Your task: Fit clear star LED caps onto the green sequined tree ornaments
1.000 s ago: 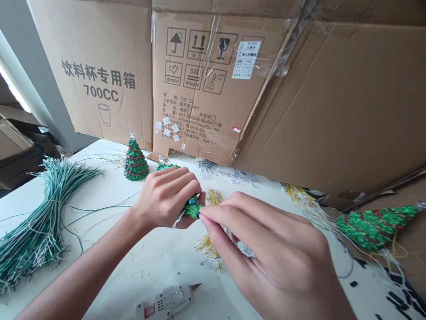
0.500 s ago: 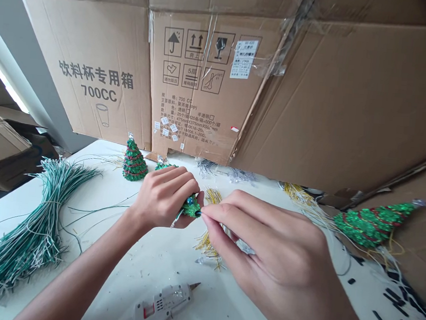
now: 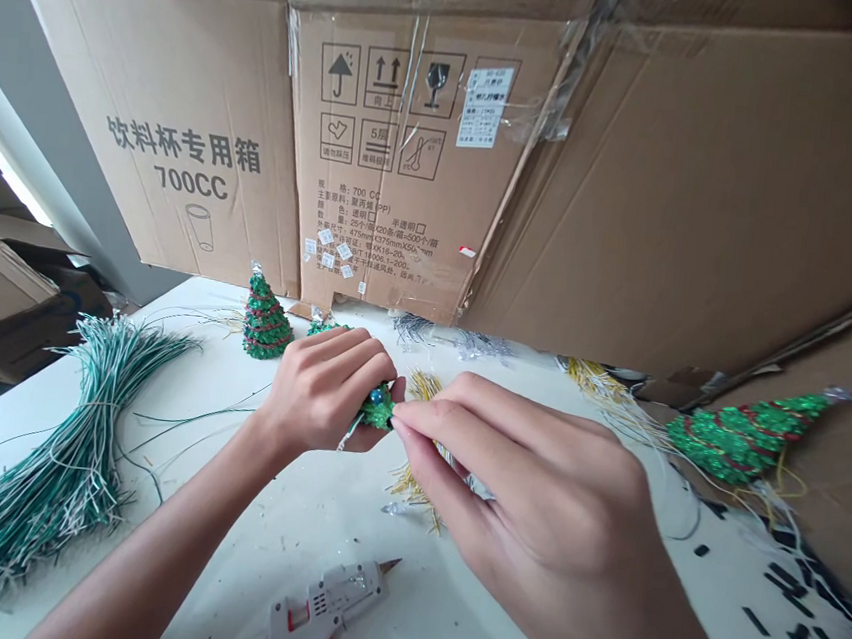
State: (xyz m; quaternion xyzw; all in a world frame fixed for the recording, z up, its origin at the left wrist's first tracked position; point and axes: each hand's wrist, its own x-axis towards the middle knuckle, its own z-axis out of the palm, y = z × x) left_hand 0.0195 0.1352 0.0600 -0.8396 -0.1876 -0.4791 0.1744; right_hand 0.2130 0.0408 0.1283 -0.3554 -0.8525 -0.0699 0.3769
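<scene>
Gripping a green piece point(image 3: 376, 412), left hand point(image 3: 329, 391) — right hand point(image 3: 551, 502) pinched closed at its edge.

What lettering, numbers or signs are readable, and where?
"饮料杯专用箱": left brown cardboard panel
"700CC": same panel
"向上": middle panel, under arrows
"5层": same
"700 CC": same
"(PP)": same
"500个/箱": same
Umbrella, glass, thermometer signs: same
Small white paper stickers, white rectangular paper label, remaining print: too small or blurred to read reliably
</scene>
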